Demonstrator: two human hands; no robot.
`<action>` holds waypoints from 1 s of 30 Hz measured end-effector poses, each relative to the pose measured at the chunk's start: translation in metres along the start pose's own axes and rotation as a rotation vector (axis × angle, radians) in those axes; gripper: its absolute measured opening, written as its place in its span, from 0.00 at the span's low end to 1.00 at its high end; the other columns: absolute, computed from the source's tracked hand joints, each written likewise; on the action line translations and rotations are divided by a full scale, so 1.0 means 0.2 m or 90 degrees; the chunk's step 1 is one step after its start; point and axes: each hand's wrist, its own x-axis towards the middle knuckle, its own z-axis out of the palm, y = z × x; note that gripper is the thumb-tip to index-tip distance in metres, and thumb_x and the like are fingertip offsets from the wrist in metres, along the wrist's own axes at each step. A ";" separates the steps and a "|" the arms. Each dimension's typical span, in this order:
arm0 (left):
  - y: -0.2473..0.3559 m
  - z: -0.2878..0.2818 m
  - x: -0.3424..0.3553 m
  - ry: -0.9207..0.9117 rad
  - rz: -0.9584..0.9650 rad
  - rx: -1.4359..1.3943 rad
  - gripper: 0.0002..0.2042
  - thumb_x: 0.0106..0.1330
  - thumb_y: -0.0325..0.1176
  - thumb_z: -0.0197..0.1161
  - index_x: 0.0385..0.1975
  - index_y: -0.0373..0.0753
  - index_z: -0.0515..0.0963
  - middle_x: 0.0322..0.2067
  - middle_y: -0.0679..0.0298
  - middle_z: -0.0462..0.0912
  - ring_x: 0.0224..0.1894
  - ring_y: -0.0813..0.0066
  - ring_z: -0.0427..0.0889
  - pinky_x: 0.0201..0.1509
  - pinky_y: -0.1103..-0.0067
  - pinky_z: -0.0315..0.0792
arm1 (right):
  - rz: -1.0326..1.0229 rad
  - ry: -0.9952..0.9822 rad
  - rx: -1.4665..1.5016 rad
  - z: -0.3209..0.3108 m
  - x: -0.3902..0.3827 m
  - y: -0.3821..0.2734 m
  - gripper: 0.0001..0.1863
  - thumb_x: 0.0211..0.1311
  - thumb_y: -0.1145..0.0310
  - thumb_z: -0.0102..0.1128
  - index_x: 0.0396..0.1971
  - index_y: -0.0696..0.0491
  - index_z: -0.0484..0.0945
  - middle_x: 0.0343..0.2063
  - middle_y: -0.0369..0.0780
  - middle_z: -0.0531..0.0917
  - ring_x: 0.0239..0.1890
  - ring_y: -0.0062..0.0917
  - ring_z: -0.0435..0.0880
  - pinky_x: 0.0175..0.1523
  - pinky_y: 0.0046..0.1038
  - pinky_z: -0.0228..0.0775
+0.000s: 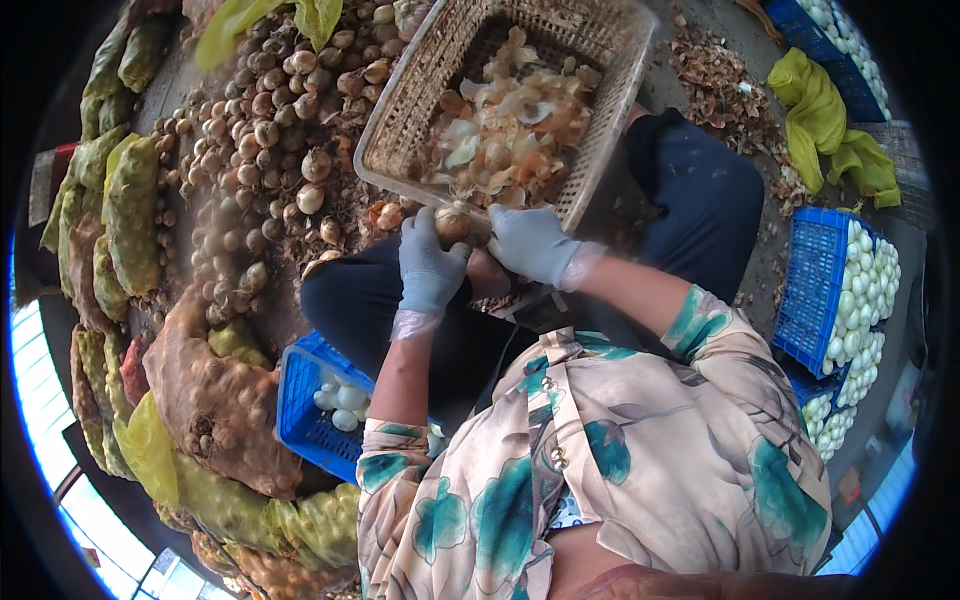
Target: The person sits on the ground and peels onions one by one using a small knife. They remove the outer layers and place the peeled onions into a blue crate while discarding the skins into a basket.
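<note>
Between my gloved hands, at the near rim of a crate, is a brown-skinned onion (452, 223). My left hand (428, 262), in a pale grey glove, has its fingers closed around the onion's left side. From the right, my right hand (532, 243), gloved alike, comes close to the onion with its fingers curled in; whatever they hold is hidden. Just beyond both hands stands the dirty pale plastic crate (375, 150), tilted, with a heap of papery onion skins (510, 130) in it.
Many unpeeled onions (265, 130) spread over the floor at left, near filled mesh sacks (215, 390). A blue crate (300, 400) with peeled white onions stands by my left arm. More blue crates (808, 290) of peeled onions are at right, with loose skins (720, 90) and yellow-green mesh bags (810, 110).
</note>
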 end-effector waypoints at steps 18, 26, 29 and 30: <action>0.27 -0.15 0.05 0.054 0.118 -0.278 0.27 0.51 0.32 0.76 0.53 0.33 0.78 0.41 0.51 0.83 0.44 0.58 0.85 0.50 0.69 0.78 | -0.088 0.167 -0.259 -0.26 0.01 0.01 0.26 0.60 0.68 0.56 0.57 0.64 0.75 0.26 0.39 0.86 0.28 0.30 0.89 0.28 0.37 0.78; 0.40 -0.10 -0.03 -0.036 -0.058 -0.652 0.27 0.63 0.22 0.71 0.62 0.26 0.72 0.50 0.60 0.83 0.48 0.76 0.84 0.53 0.80 0.79 | -0.087 0.275 -0.362 -0.19 -0.03 0.23 0.23 0.60 0.68 0.56 0.53 0.65 0.77 0.22 0.40 0.85 0.22 0.29 0.86 0.24 0.34 0.73; 0.43 -0.21 -0.02 -0.004 -0.019 -0.622 0.27 0.62 0.23 0.72 0.61 0.26 0.74 0.48 0.59 0.85 0.47 0.75 0.84 0.53 0.79 0.79 | 0.113 0.084 -0.122 -0.24 -0.03 0.38 0.23 0.62 0.61 0.61 0.50 0.65 0.79 0.28 0.47 0.88 0.32 0.37 0.91 0.32 0.39 0.79; 0.42 -0.20 -0.02 0.018 -0.027 -0.610 0.26 0.62 0.23 0.72 0.61 0.27 0.74 0.48 0.60 0.85 0.47 0.76 0.84 0.53 0.79 0.79 | 0.111 0.086 -0.051 -0.28 -0.04 0.32 0.22 0.63 0.60 0.61 0.48 0.63 0.80 0.29 0.48 0.88 0.33 0.38 0.91 0.33 0.40 0.79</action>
